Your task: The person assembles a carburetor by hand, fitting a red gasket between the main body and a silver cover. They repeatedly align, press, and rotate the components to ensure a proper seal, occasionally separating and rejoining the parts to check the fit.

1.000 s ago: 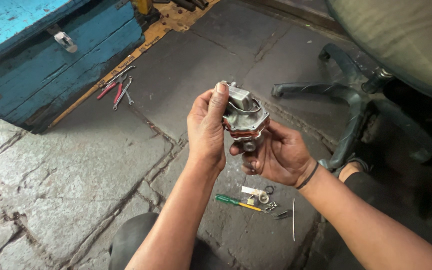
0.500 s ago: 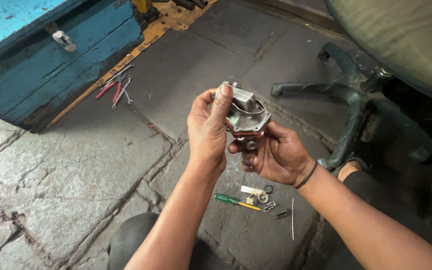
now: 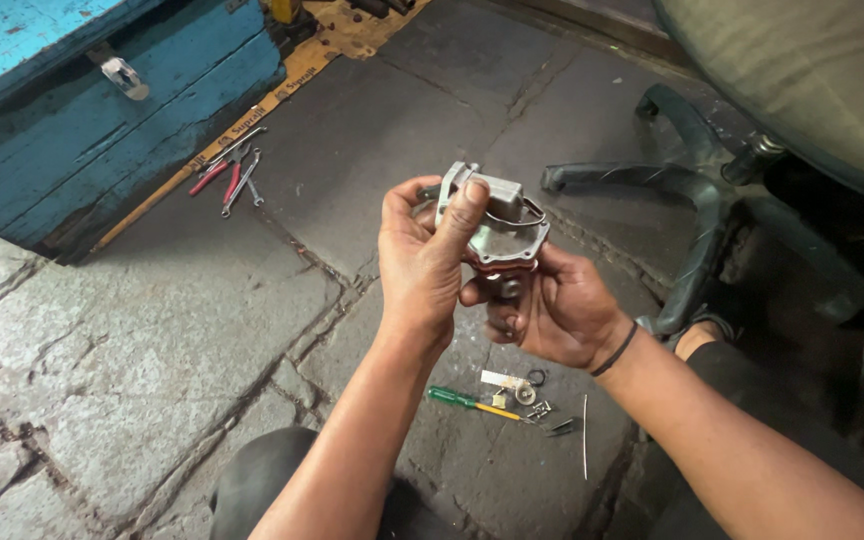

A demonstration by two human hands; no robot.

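Observation:
Both hands hold a small grey metal carburetor-like part (image 3: 497, 225) above the stone floor. My left hand (image 3: 427, 265) grips its left side, the thumb pressed on the top edge. My right hand (image 3: 552, 305) cups it from below and the right; a dark band is on that wrist. A thin wire loop or gasket runs around the part's rim. On the floor beneath lie a green-handled screwdriver (image 3: 472, 403), a few small loose parts (image 3: 527, 388) and a thin metal rod (image 3: 585, 450).
A blue wooden box with a metal latch (image 3: 82, 110) stands at the upper left. Red-handled pliers and a wrench (image 3: 232, 175) lie near it. An office chair's base (image 3: 692, 220) and seat are at the right. My knee (image 3: 272, 490) shows at the bottom.
The hands and the part have barely shifted; my left thumb now presses on the part's top edge.

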